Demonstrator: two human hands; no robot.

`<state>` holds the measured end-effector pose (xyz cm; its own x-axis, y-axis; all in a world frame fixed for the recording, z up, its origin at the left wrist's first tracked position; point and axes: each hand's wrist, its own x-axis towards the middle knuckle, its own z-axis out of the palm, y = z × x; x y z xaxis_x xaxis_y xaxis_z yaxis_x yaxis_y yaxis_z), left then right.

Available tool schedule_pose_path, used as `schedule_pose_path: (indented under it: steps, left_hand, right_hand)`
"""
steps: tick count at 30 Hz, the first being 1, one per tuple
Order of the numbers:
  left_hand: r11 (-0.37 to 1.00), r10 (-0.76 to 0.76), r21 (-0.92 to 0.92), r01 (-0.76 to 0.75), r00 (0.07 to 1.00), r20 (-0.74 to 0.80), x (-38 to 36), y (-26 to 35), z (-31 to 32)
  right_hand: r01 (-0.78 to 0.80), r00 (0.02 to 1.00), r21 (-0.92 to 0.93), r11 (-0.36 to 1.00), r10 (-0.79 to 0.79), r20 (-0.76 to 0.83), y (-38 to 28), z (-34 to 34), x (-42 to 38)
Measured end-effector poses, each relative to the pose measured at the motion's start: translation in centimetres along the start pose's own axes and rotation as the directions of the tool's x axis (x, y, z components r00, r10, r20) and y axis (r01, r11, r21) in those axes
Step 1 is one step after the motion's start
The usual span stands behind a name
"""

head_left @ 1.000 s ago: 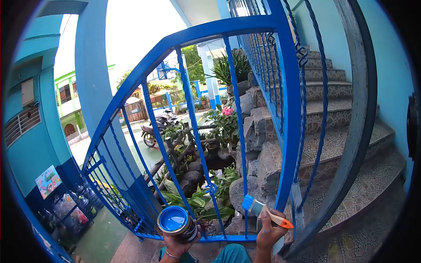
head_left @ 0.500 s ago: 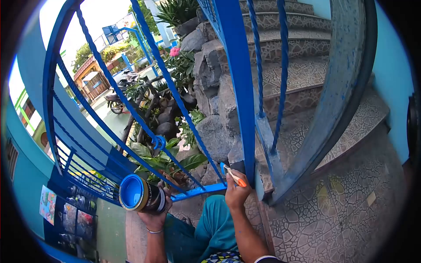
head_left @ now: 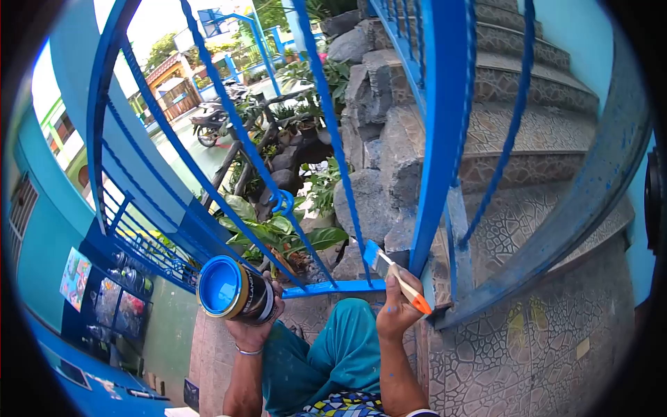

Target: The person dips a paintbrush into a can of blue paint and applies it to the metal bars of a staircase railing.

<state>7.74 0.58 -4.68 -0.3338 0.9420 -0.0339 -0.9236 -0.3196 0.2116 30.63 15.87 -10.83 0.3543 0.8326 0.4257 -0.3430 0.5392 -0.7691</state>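
Observation:
My left hand [head_left: 256,325] is wrapped round an opened paint can [head_left: 254,297], tilted so its blue paint [head_left: 220,285] shows. In my right hand [head_left: 399,306] is a paintbrush [head_left: 384,263] with an orange-tipped handle and blue-coated bristles. Those bristles point up and left, right at the lower end of a twisted blue bar [head_left: 347,187]. Below runs the railing's blue bottom rail [head_left: 326,288]. A flat blue post [head_left: 442,139] stands just beyond the brush, to its right.
Stone-patterned stairs [head_left: 531,132] climb at the right, beside a curved grey handrail [head_left: 577,243] with blue specks. Behind the bars are rocks [head_left: 368,205] and leafy plants [head_left: 278,233]. My knees [head_left: 351,326], in teal trousers, are bent between my arms. A motorcycle [head_left: 215,118] stands farther off.
The view has shifted, so the railing sits farther right. The brush has turned and its wide bristles now show beside the bar. The can's opening faces me more. Both hands keep their holds.

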Motion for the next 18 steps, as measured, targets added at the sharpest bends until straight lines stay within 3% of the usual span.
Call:
schedule_pose_path:
  steps: [1,5,9,12,16,18]
  left_hand:
    - [0.999,-0.006,-0.043,0.006,1.0,-0.008,-0.2,0.0,0.4]
    - [0.999,0.028,-0.043,-0.028,1.0,0.003,-1.0,0.6,0.0]
    - [0.997,0.02,-0.072,-0.019,1.0,0.011,-2.0,1.3,0.3]
    - [0.998,0.046,-0.042,-0.045,0.999,0.014,-3.1,1.9,-0.1]
    - [0.996,0.088,-0.021,-0.088,0.996,-0.001,-4.3,2.7,-1.0]
    - [0.995,0.098,-0.004,-0.098,0.995,-0.013,-4.6,3.3,-1.4]
  right_hand:
    - [0.049,0.999,-0.044,0.998,-0.049,-0.003,1.0,-0.1,-0.2]
    - [-0.17,0.985,-0.188,0.967,0.168,-0.029,5.2,-1.4,-1.7]
    - [-0.255,0.966,-0.166,0.953,0.257,-0.008,4.0,-1.3,-2.4]
    - [-0.155,0.988,-0.012,0.988,0.155,0.001,0.3,-0.7,-2.3]
    - [-0.005,1.0,-0.061,0.998,0.005,-0.011,0.1,-2.0,-2.0]
    - [-0.12,0.993,-0.084,0.989,0.118,-0.028,0.8,-2.9,-2.4]
